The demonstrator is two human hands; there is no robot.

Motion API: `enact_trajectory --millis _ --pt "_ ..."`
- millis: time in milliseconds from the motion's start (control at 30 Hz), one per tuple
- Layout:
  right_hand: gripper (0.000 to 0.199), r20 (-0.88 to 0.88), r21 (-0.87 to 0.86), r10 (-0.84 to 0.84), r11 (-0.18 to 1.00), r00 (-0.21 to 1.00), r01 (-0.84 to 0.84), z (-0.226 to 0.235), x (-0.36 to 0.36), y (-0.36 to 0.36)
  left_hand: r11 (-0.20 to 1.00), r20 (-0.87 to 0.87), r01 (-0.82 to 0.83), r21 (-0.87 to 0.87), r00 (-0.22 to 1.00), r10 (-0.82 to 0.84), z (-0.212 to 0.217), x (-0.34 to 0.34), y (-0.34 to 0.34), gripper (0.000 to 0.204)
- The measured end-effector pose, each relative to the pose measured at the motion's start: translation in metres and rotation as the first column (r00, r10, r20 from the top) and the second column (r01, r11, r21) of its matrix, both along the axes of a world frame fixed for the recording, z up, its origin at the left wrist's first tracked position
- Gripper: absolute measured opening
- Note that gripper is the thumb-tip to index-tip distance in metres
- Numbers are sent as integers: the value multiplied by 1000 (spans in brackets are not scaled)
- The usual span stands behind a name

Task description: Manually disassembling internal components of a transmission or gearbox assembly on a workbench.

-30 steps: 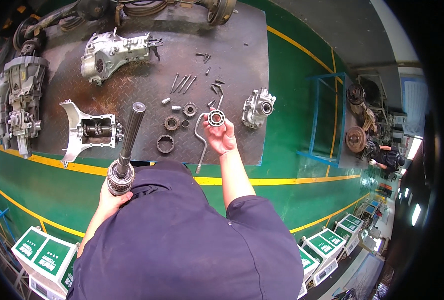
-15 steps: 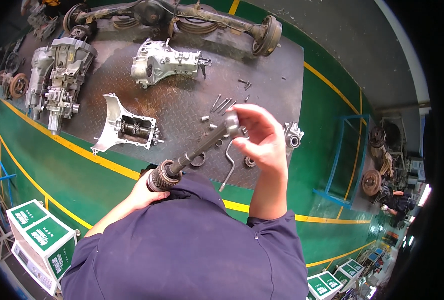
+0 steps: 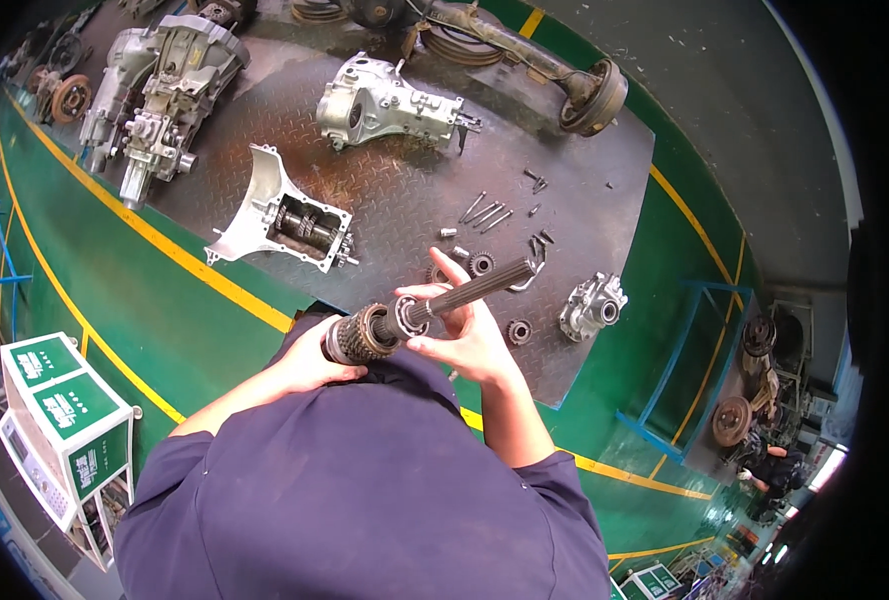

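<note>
My left hand (image 3: 310, 362) is wrapped round the gear end of a splined transmission shaft (image 3: 485, 283), in front of my chest. The shaft points up and to the right, its bare end out over the table. My right hand (image 3: 470, 340) grips a ball bearing (image 3: 408, 317) between thumb and fingers. That bearing encircles the shaft, close beside the toothed gears (image 3: 367, 335). Beyond the right hand, on the table, lie small gears (image 3: 481, 263) and several bolts (image 3: 487, 214).
On the steel table (image 3: 265, 110) rest an open housing half (image 3: 255, 222) with a gear shaft inside, a silver gearbox case (image 3: 385, 105), a whole gearbox (image 3: 170, 100), an axle (image 3: 525, 60) and a small casting (image 3: 593, 305). A white-green cabinet (image 3: 70, 420) stands at left.
My right hand has slid the bearing down along the shaft, from its free end to near the gears. The shaft now tilts further right, and the view has shifted.
</note>
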State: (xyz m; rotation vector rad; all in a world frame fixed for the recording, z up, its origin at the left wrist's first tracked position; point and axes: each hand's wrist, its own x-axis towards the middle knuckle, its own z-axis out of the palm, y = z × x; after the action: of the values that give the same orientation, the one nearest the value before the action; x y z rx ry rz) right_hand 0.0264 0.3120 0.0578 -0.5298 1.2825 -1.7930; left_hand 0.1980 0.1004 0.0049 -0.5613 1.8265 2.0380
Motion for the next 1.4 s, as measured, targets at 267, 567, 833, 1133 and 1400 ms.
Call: enact_trajectory --millis 267,567,833,1133,1400 --pt "100 -61 37 55 998 997 -53 -5 5 9 999 29 38 -20 999 -37 7 0 -2 67" --pt "91 -84 12 -42 999 996 43 -12 13 16 994 34 102 -38 994 -101 6 -3 -3 70" --pt "90 -13 -7 -99 995 995 99 -17 18 25 992 90 125 -17 988 -123 13 -9 -4 69" --pt "82 68 -47 -150 987 986 153 -12 28 29 982 113 187 -18 976 -184 23 -15 -3 69" --pt "51 -548 132 87 991 832 -16 -4 3 27 965 85 260 -48 963 -255 17 -17 -6 71"
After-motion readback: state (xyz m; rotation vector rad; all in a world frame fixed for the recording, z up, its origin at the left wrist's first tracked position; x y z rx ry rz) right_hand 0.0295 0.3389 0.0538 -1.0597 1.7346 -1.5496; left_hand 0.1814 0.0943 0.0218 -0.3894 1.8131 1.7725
